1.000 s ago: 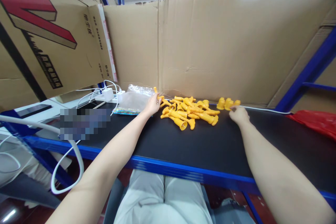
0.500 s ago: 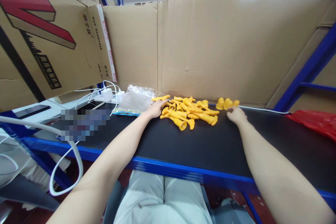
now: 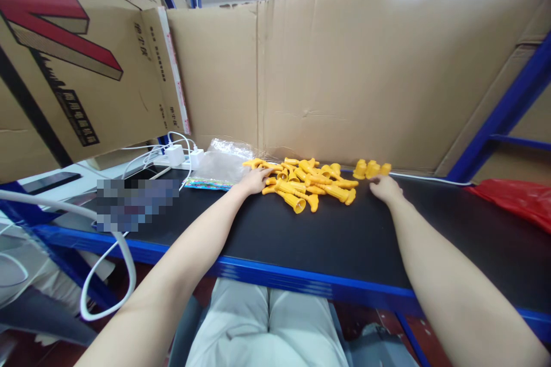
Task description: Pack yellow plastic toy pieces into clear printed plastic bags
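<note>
A heap of yellow plastic parts [image 3: 307, 182] lies on the black shelf top [image 3: 336, 241] against the cardboard back wall. My left hand [image 3: 253, 179] rests at the heap's left edge, fingers curled over one yellow piece [image 3: 256, 164] that lies flat there. A small group of three yellow parts [image 3: 371, 169] stands apart at the right. My right hand [image 3: 385, 188] sits just in front of that group, fingers bent, its fingertips touching or almost touching them; I cannot see anything in it.
A clear plastic bag [image 3: 221, 163] lies left of the heap, beside white chargers and cables [image 3: 181, 155]. A red bag [image 3: 514, 198] is at the right. Cardboard walls [image 3: 344, 74] close off the back and left. The shelf has a blue front edge [image 3: 301, 282].
My left hand has lowered the yellow piece it held upright and laid it down flat at the heap's left edge. My right hand has shifted slightly left, staying by the three parts.
</note>
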`<state>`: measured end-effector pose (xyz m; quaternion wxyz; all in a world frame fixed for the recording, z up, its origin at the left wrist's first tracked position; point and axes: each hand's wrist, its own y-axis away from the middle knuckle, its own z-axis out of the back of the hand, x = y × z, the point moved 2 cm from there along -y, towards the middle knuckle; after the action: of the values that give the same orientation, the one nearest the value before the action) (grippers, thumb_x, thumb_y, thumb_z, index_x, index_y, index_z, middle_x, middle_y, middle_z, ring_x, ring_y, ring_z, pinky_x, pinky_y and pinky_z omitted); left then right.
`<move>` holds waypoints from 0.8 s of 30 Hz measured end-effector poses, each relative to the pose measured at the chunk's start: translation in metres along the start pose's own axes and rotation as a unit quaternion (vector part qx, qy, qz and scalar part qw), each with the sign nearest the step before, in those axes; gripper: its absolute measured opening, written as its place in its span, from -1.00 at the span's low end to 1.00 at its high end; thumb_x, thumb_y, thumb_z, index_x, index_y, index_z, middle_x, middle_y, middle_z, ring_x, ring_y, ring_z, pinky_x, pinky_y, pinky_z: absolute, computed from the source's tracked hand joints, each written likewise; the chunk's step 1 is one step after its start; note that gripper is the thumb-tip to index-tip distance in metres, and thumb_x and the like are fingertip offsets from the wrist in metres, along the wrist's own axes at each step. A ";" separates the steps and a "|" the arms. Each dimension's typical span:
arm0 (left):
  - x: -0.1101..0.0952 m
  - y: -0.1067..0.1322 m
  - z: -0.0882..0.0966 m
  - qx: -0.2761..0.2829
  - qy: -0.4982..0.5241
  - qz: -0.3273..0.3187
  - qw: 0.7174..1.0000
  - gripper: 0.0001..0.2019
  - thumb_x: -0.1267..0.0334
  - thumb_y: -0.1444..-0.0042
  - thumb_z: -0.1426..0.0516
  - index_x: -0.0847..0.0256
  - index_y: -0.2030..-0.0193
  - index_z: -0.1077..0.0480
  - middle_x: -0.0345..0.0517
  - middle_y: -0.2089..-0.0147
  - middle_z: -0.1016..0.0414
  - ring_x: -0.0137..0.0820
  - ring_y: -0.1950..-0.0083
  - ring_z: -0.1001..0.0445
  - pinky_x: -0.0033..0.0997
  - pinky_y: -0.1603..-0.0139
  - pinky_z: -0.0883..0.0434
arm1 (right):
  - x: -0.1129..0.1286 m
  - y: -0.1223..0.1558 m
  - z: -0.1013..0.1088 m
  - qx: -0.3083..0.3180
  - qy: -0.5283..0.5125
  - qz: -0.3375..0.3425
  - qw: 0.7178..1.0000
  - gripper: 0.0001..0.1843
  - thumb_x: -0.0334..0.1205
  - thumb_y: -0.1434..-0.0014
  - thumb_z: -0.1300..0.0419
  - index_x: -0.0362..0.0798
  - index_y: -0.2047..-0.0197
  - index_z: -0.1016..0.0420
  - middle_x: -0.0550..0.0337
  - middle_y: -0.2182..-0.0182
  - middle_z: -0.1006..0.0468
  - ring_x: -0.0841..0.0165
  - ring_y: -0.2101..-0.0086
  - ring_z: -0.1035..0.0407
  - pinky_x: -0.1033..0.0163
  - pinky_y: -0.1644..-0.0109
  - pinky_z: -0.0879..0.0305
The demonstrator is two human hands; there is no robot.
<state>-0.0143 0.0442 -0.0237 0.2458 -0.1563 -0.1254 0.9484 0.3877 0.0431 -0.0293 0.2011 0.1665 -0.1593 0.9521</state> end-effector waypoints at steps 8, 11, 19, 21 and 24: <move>0.000 -0.002 0.000 -0.025 0.022 -0.049 0.998 -0.51 0.43 -0.01 0.01 0.12 -0.14 -0.26 -0.06 -0.12 -0.32 -0.30 -0.14 -0.26 -0.29 -0.14 -0.21 | -0.002 -0.004 -0.002 -0.016 -0.021 0.014 1.000 -0.65 -0.30 0.02 -0.08 -0.01 0.13 -0.46 0.08 0.06 -0.44 0.14 0.04 -0.30 0.08 0.05 -0.22; 0.001 -0.005 0.001 -0.036 0.019 -0.064 0.997 -0.56 0.41 0.01 -0.03 0.20 -0.07 -0.33 -0.01 -0.07 -0.38 -0.27 -0.11 -0.29 -0.32 -0.12 -0.23 | -0.002 -0.005 -0.003 -0.010 -0.019 0.015 1.000 -0.66 -0.29 0.01 -0.09 -0.01 0.11 -0.46 0.09 0.04 -0.42 0.15 0.03 -0.29 0.10 0.04 -0.22; -0.001 -0.019 0.010 0.006 -0.050 -0.050 0.997 -0.72 0.34 -0.07 -0.01 0.24 0.09 -0.43 -0.01 0.10 -0.50 -0.29 0.08 -0.43 -0.39 0.07 -0.31 | -0.001 -0.004 -0.002 -0.002 -0.019 0.017 1.000 -0.70 -0.28 0.00 -0.09 0.01 0.15 -0.45 0.13 0.05 -0.43 0.15 0.01 -0.28 0.09 0.02 -0.21; -0.003 -0.020 0.011 0.008 -0.059 -0.042 0.997 -0.75 0.33 -0.07 -0.02 0.24 0.15 -0.45 -0.02 0.14 -0.51 -0.30 0.11 -0.45 -0.42 0.12 -0.32 | 0.000 -0.003 -0.001 0.002 -0.019 0.017 1.000 -0.70 -0.28 -0.01 -0.09 0.01 0.15 -0.44 0.13 0.03 -0.43 0.16 0.01 -0.28 0.08 0.01 -0.21; -0.005 -0.019 0.011 0.006 -0.066 -0.026 0.997 -0.76 0.34 -0.08 -0.02 0.29 0.20 -0.47 0.04 0.21 -0.52 -0.26 0.18 -0.46 -0.41 0.21 -0.32 | 0.002 -0.001 0.001 0.009 -0.018 0.019 1.000 -0.71 -0.28 -0.02 -0.07 0.02 0.15 -0.44 0.13 0.02 -0.43 0.18 0.01 -0.28 0.10 0.00 -0.21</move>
<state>-0.0057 0.0560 -0.0067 0.2624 -0.0891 -0.1399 0.9506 0.3869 0.0439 -0.0277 0.1782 0.1825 -0.1576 0.9540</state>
